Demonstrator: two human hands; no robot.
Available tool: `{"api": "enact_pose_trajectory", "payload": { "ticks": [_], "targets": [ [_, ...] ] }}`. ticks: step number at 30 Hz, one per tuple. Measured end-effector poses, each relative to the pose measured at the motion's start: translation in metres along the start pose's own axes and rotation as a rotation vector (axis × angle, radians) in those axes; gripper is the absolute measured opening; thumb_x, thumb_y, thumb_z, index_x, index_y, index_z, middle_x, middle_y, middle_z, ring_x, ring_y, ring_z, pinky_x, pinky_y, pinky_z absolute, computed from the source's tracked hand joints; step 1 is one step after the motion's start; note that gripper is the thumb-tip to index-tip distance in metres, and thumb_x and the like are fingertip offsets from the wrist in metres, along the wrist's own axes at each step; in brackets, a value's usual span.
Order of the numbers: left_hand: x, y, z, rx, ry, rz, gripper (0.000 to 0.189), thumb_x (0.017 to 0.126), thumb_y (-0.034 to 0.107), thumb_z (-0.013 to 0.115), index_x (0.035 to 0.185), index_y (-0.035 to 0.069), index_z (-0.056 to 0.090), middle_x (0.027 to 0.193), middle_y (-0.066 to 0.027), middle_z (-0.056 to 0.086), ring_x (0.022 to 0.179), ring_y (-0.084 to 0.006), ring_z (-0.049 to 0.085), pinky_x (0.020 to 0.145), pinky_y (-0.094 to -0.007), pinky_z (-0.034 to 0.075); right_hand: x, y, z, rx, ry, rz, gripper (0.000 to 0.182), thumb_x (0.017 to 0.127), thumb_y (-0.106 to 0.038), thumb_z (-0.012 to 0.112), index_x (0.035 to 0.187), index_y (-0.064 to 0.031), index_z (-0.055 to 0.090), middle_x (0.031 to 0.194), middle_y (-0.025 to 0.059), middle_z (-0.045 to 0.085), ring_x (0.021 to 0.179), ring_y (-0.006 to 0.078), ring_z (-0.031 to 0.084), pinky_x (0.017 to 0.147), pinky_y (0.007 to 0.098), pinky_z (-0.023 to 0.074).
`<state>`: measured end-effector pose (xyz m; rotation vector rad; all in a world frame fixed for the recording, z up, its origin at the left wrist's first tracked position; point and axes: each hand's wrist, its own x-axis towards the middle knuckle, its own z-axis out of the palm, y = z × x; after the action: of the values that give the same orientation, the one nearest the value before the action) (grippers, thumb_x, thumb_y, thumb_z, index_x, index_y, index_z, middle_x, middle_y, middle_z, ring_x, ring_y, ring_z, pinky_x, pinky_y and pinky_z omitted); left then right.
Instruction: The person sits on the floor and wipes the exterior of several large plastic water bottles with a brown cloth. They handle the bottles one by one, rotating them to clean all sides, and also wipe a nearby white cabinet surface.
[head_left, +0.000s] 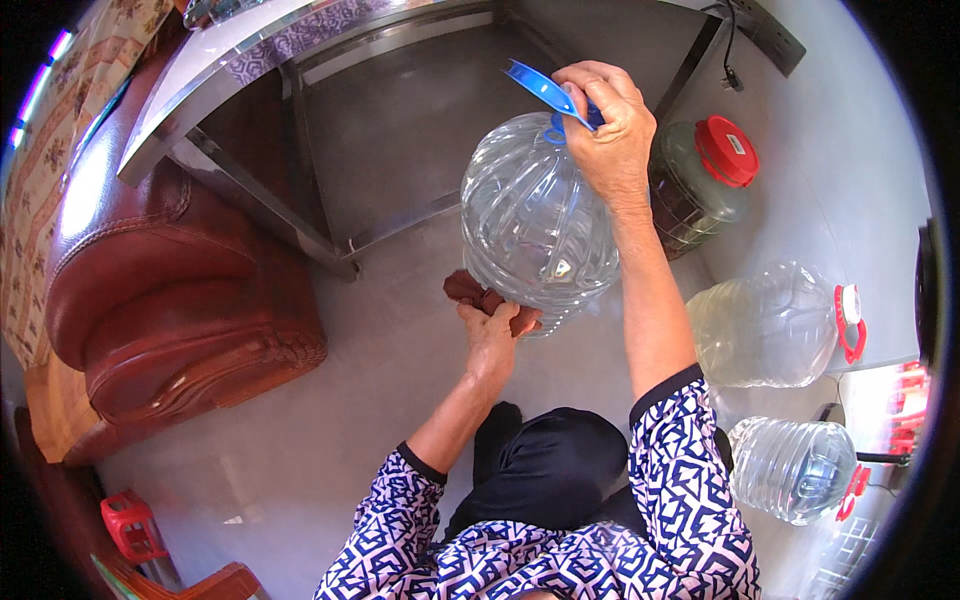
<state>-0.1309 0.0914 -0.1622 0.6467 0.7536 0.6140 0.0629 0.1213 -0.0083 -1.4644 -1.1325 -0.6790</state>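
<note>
A large clear plastic water bottle stands or hangs in front of me, slightly tilted; whether its base touches the floor is unclear. My right hand grips its top at the neck, by the blue carrying handle. Low on the bottle's near side, my left hand holds a reddish-brown cloth against the plastic. The bottle's cap is hidden by my right hand.
A jar with a red lid stands beyond my right forearm. Two more large bottles are at the right. A metal-framed table is ahead, a brown leather sofa left, and a red plastic stool lower left.
</note>
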Motion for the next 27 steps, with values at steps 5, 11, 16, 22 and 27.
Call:
{"api": "enact_pose_trajectory", "payload": {
  "ticks": [5, 11, 16, 22, 27],
  "targets": [
    [-0.025, 0.01, 0.031, 0.14, 0.009, 0.308, 0.065, 0.087, 0.002, 0.053, 0.135, 0.012, 0.011, 0.127, -0.011, 0.04, 0.108, -0.0215, 0.052, 0.084, -0.0405, 0.05, 0.0, 0.0, 0.001, -0.036, 0.01, -0.032, 0.015, 0.073, -0.008, 0.068, 0.087, -0.0132, 0.07, 0.093, -0.0002, 0.065, 0.083, 0.0238, 0.059, 0.075, 0.034, 0.0479],
    [-0.021, -0.008, 0.036, 0.848, 0.08, 1.169, 0.07, 0.08, -0.001, 0.061, 0.14, 0.008, 0.027, 0.136, -0.0135, 0.03, 0.118, -0.0278, 0.038, 0.097, -0.0435, 0.038, 0.0, -0.006, 0.001, -0.015, -0.003, -0.029, 0.018, 0.072, -0.008, 0.068, 0.088, -0.0137, 0.07, 0.094, -0.0006, 0.064, 0.083, 0.0244, 0.058, 0.075, 0.0349, 0.0481],
    [-0.026, 0.002, 0.04, 1.282, -0.016, 1.526, 0.037, 0.072, 0.012, 0.071, 0.109, 0.015, 0.067, 0.137, -0.011, 0.037, 0.117, -0.0307, 0.036, 0.094, -0.0413, 0.034, -0.001, -0.011, -0.001, -0.023, -0.048, -0.043, 0.021, 0.07, -0.007, 0.069, 0.09, -0.0125, 0.069, 0.095, 0.0016, 0.064, 0.083, 0.0249, 0.058, 0.075, 0.0349, 0.0481],
    [0.002, 0.023, 0.029, 1.283, 0.006, 1.78, 0.039, 0.062, 0.018, 0.078, 0.1, 0.021, 0.07, 0.129, -0.0033, 0.049, 0.112, -0.0257, 0.04, 0.091, -0.0394, 0.035, 0.004, -0.024, 0.002, 0.008, -0.118, -0.039, 0.024, 0.069, -0.004, 0.068, 0.092, -0.0115, 0.069, 0.097, 0.0041, 0.064, 0.085, 0.0265, 0.059, 0.077, 0.036, 0.0483],
    [-0.008, 0.057, 0.042, 1.194, -0.049, 1.587, 0.046, 0.059, 0.014, 0.081, 0.103, 0.019, 0.068, 0.125, -0.0075, 0.051, 0.109, -0.0285, 0.042, 0.091, -0.0391, 0.034, 0.007, -0.029, -0.001, 0.0, -0.12, -0.032, 0.028, 0.068, -0.002, 0.068, 0.094, -0.0111, 0.068, 0.098, 0.0054, 0.063, 0.085, 0.0267, 0.058, 0.077, 0.0363, 0.048]
  ]
}}
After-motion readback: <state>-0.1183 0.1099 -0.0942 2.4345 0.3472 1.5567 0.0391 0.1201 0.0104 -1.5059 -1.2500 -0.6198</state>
